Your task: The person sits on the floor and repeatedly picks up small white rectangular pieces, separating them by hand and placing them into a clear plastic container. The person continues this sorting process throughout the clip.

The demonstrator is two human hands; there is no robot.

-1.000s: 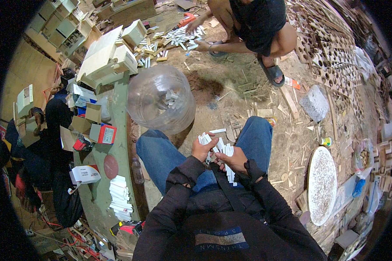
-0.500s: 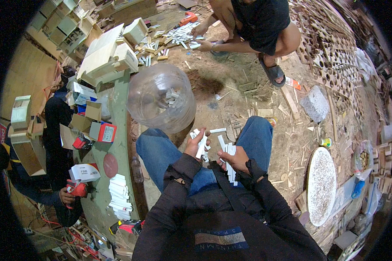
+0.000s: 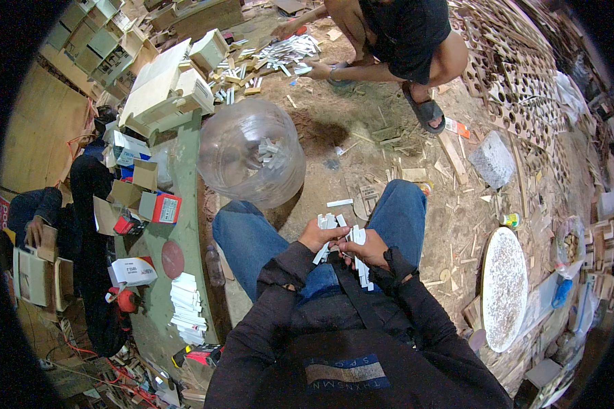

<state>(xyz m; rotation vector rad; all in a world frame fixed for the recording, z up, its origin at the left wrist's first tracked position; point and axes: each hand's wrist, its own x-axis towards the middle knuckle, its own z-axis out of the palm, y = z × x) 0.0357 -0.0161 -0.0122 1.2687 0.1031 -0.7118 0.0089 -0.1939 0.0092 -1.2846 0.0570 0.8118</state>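
Observation:
Over my lap, my left hand (image 3: 318, 234) is closed around several short white strips (image 3: 327, 222), which fan out past its fingers. My right hand (image 3: 370, 250) grips another bundle of white strips (image 3: 363, 276), their ends poking out above and below the fist. Both hands meet at the fingertips, close to one strip between them. A single white strip (image 3: 340, 203) lies just beyond, between my knees. Past my left knee stands a large clear plastic container (image 3: 251, 184) with some white strips (image 3: 273, 151) in it.
A green bench (image 3: 158, 249) on the left carries a stack of white strips (image 3: 187, 310), cartons and a red power tool (image 3: 124, 300). Ahead, a co-worker (image 3: 409, 41) squats by a heap of strips (image 3: 290, 51). Another person (image 3: 92, 198) handles a wooden box. Offcuts litter the floor.
My left hand has moved right and down to meet my right hand. The squatting co-worker's far hand has shifted left. At the left, a person's hand has left the red tool for a wooden box.

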